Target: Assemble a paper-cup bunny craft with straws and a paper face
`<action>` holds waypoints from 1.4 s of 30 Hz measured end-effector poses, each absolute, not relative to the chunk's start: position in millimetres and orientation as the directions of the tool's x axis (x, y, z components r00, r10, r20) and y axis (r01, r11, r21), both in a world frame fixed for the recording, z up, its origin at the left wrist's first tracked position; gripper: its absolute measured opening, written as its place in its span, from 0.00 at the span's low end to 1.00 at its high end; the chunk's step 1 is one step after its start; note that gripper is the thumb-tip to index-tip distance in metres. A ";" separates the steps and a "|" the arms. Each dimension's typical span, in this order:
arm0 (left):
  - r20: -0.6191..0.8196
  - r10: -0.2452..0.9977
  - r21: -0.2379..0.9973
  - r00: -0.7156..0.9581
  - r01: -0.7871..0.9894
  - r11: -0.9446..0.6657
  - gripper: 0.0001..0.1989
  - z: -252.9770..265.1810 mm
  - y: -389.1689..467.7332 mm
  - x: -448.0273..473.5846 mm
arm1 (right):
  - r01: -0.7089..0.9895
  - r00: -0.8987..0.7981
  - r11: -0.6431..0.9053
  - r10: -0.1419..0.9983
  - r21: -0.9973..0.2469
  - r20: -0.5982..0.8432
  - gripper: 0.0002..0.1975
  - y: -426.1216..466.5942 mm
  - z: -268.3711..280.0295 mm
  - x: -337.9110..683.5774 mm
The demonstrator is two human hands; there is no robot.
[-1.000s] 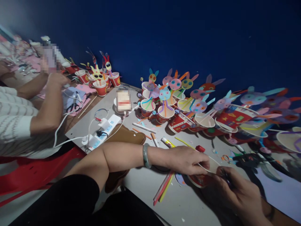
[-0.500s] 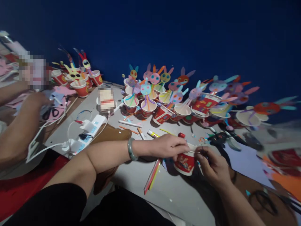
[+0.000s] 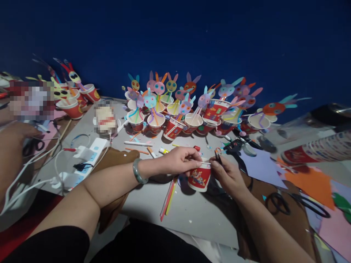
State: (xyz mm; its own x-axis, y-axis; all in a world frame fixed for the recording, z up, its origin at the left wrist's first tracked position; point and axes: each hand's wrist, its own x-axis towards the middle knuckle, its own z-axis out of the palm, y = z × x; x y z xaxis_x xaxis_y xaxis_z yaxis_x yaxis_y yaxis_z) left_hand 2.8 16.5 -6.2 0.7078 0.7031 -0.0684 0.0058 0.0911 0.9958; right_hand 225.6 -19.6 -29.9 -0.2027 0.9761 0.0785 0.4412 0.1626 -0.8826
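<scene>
A red paper cup (image 3: 199, 178) with a printed cartoon picture stands upright on the table in front of me. My left hand (image 3: 185, 159), with a green bangle at the wrist, grips its white rim from the left, fingers closed over the edge. At the right side of the rim, my right hand (image 3: 227, 174) is pinched around a slim dark pointed tool (image 3: 218, 157), whose kind I cannot make out. Just left of the cup lie coloured paper strips (image 3: 168, 200). A glue stick (image 3: 163, 151) rests behind my left forearm.
Several cups with paper rabbit heads (image 3: 150, 101) line the back by the blue wall. At right are stacked cups (image 3: 318, 148), lilac paper (image 3: 261, 166), orange paper (image 3: 309, 184) and black-handled scissors (image 3: 277, 204). A power strip (image 3: 94, 150) and another person's arm (image 3: 16, 146) are at left.
My view has turned right, so everything sits further left and the stacked cups show more. Both hands stay at the cup's rim.
</scene>
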 end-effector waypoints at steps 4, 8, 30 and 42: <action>0.042 0.755 0.986 0.654 0.094 -0.136 0.05 -3.1 16.7 1.2 | 0.520 -0.167 0.266 0.964 -0.812 0.209 0.14 -20.9 -24.2 222.7; 0.144 0.865 0.963 0.481 0.133 -0.234 0.06 -1.8 19.3 0.1 | 0.578 -0.030 0.267 0.951 -0.771 0.307 0.15 -20.0 -22.9 226.9; 0.287 0.896 0.920 0.340 0.161 -0.356 0.07 -5.0 22.1 -1.1 | 0.870 -0.136 0.195 0.978 -0.453 0.159 0.20 -1.0 -37.1 246.6; 0.289 0.907 0.904 0.307 0.224 -0.364 0.05 -3.1 22.0 -1.7 | 0.854 -0.130 0.270 0.938 -0.444 0.321 0.18 8.7 -59.5 247.4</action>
